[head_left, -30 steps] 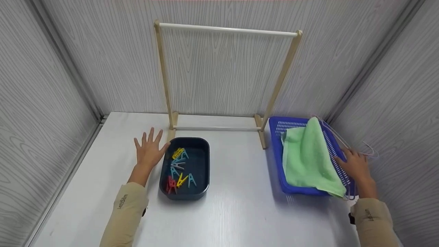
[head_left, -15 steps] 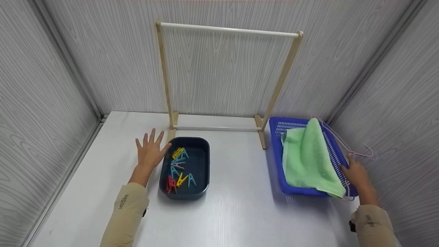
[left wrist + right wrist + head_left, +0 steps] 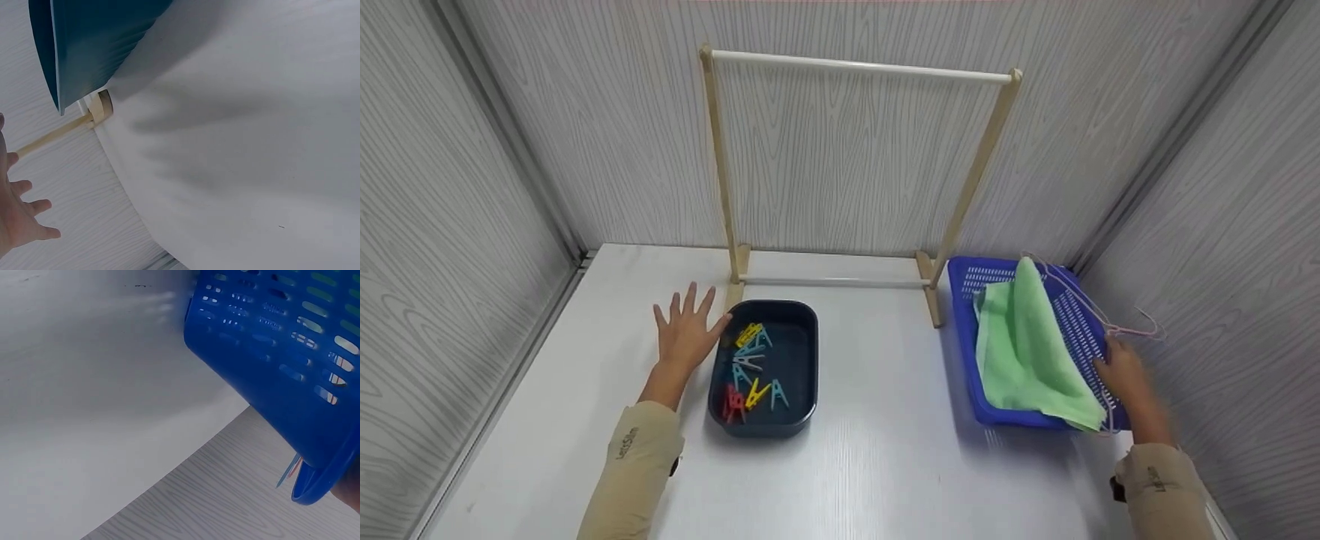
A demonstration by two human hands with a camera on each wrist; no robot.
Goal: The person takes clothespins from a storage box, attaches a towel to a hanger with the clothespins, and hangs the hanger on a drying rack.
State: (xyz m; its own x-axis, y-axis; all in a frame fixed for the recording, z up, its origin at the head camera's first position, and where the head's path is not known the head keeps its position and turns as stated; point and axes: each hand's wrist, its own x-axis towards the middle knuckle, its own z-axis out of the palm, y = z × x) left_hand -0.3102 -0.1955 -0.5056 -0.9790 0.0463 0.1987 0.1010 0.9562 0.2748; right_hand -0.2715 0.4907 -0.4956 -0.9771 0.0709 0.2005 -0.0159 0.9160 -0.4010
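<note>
My right hand grips a thin pink clothes hanger near its neck, at the right side of a blue plastic basket. A second, paler wire seems to run alongside it. A green towel lies bunched in the basket, over part of the hanger. In the right wrist view only a bit of the hand shows behind the basket's rim. My left hand has its fingers spread, with the thumb beside the rim of a dark blue bin; contact is unclear. Several coloured clothespins lie in the bin.
A wooden drying rack with a white top bar stands at the back of the white table. Grey wood-grain panels enclose the table at the back and sides.
My right hand has closed on the hanger and shifted left with it. The hanger and the towel's upper part have moved left, baring more of the basket. The left hand stays nearly still.
</note>
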